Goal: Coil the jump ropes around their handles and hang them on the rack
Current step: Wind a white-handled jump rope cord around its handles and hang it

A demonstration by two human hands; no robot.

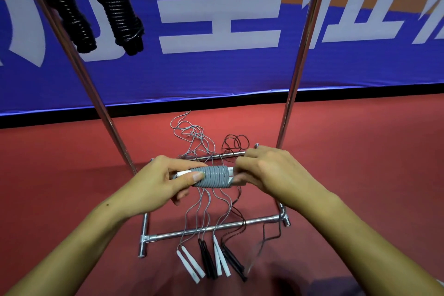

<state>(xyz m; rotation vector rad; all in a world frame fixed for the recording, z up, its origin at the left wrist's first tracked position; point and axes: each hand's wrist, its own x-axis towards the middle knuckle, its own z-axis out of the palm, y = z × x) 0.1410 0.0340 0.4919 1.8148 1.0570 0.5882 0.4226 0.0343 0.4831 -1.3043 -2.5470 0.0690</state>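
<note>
Grey jump rope [212, 176] coiled tight around its white handles [229, 172], held level above the rack base [211, 227]: left hand [165, 181] curled round the left end with thumb pressed on the coils, right hand [266, 170] pinching the right end. Below on the red floor [348, 163], loose ropes [206, 202] trailing over the base bars, white and black handles [211, 259] side by side; two coiled black ropes [103, 5] hanging at upper left beside the rack's steel uprights [300, 55], blue banner [216, 67] behind

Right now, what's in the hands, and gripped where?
One grey-coiled jump rope. Left hand grips the coil's left end and white handles; right hand pinches the right end.
</note>
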